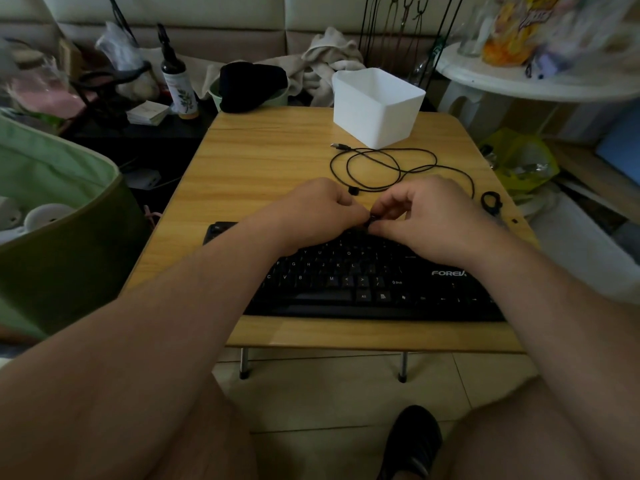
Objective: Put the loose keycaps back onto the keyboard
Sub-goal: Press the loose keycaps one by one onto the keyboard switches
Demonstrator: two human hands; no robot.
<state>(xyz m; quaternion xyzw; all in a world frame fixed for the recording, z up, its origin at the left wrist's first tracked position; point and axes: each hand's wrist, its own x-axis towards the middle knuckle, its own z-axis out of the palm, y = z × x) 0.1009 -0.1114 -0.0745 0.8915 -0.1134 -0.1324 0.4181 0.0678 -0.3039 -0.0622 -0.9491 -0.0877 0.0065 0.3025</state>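
Observation:
A black keyboard (363, 282) lies on the near half of a small wooden table (263, 161). Both my hands hover over its upper rows and meet at one spot. My right hand (429, 216) pinches a small black keycap (373, 221) between thumb and fingers. My left hand (318, 209) has curled fingers that touch the same keycap from the left. Another loose black keycap (353, 191) rests on the table just beyond my hands. My forearms hide much of the keyboard's left and right ends.
The keyboard's black cable (384, 168) coils behind my hands, in front of a white plastic bin (377, 105). A black ring-shaped keycap puller (491, 201) lies near the table's right edge. A green bag sits at the left, cluttered shelves behind.

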